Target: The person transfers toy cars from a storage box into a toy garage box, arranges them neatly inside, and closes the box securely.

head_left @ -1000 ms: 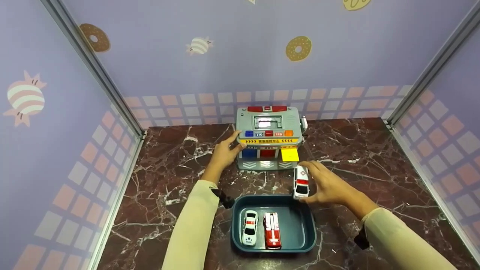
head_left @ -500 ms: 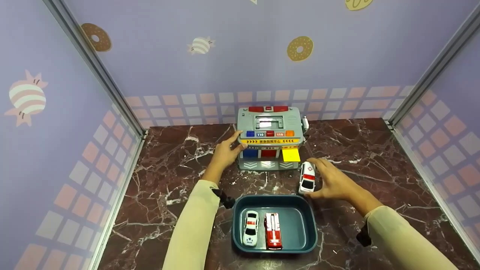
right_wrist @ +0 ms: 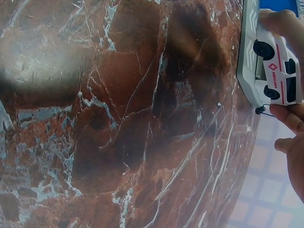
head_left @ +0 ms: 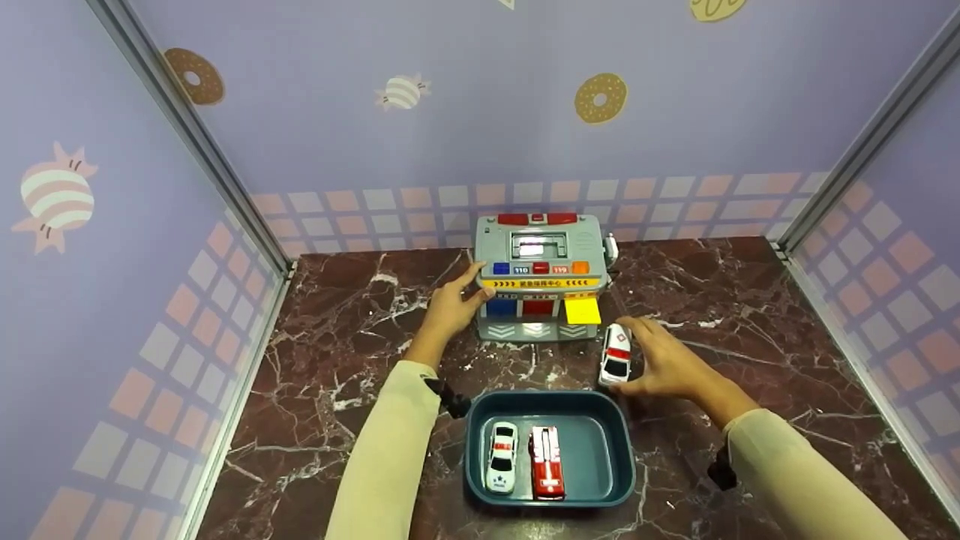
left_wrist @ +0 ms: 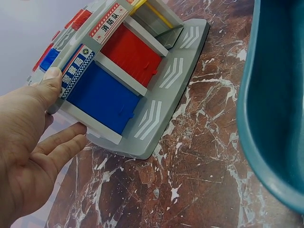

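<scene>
Head view: right hand (head_left: pixel 661 367) pinches the long white plastic ambulance (head_left: pixel 616 354), just shifted towards the marble worktop's (head_left: pixel 352 322) right edge, so outside the boxy grey plastic station (head_left: pixel 540 283) left hand (head_left: pixel 450 306) grips.

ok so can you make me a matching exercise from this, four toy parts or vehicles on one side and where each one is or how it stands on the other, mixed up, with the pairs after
Column one
1. Ambulance
2. Police car
3. Red fire truck
4. Yellow door

Column two
a. In the tray, near its middle
b. Standing open at the front of the toy station
c. Held between the thumb and fingers of the right hand
d. In the tray, near its left wall

Pairs: 1-c, 2-d, 3-a, 4-b
</scene>
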`<state>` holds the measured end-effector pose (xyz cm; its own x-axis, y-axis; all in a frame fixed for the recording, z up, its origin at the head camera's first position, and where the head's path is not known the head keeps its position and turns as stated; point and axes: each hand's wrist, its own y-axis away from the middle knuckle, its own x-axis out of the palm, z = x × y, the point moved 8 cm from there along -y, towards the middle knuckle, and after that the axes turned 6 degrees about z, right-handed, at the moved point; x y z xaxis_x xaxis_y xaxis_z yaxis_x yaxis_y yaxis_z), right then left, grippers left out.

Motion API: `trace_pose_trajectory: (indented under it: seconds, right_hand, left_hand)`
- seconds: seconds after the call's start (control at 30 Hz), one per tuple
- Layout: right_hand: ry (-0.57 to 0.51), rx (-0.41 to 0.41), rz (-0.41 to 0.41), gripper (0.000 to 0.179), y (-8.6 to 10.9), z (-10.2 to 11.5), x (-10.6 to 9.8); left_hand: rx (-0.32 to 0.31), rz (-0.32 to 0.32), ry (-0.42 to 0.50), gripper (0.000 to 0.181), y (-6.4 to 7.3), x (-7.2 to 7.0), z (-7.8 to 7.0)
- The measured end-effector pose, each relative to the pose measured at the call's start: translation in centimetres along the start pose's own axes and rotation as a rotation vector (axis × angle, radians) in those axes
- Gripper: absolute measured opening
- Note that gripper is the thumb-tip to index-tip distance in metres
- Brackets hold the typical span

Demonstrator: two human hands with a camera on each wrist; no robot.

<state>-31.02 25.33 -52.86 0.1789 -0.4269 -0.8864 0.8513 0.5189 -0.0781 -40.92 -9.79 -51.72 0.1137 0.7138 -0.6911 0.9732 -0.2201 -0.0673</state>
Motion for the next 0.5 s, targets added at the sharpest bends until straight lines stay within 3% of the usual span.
trace_pose_trajectory:
  seconds: [0.27, 0.5]
  right_hand:
    - [0.01, 0.024, 0.026, 0.113, -0.5, -0.4, 0.7]
    - [0.02, -0.005, 0.025, 0.114, -1.1, -0.3, 1.3]
  left_hand:
    - [0.011, -0.002, 0.007, 0.067, 0.0, -0.1, -0.1]
    - [0.022, -0.004, -0.013, 0.067, 0.0, -0.1, -0.2]
